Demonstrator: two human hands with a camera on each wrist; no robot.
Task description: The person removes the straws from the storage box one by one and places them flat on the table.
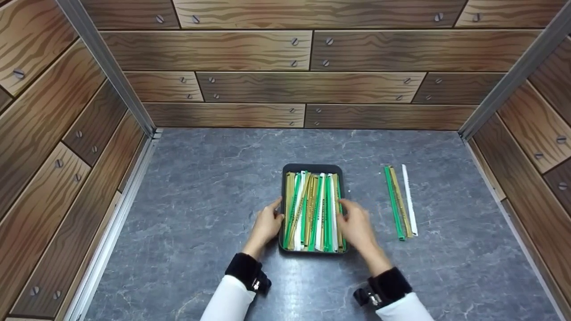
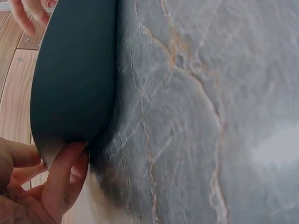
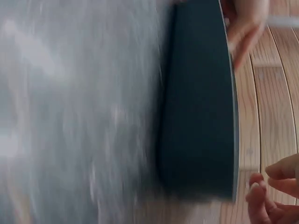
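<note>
Gripping the left side of a dark tray (image 1: pixel 312 167), the left hand (image 1: pixel 266 223) has its fingers (image 2: pixel 60 172) bent against the outer wall near the corner, with the thumb close to the rim. The right hand (image 1: pixel 357 225) reaches over the opposite rim, fingers loosely bent, tips slightly parted and nothing seen between them; I cannot tell whether they touch the tray. So the tray sits between the two hands on the grey marbled tabletop (image 1: pixel 200 191), its long sides beside the fingertips. Green, gold and white stick packets (image 1: pixel 312 209) fill it, lying lengthwise. Well apart, beyond the right hand, lie a green packet (image 1: pixel 394 205), a gold packet (image 1: pixel 401 203) just beside it, and a white packet (image 1: pixel 409 200).
</note>
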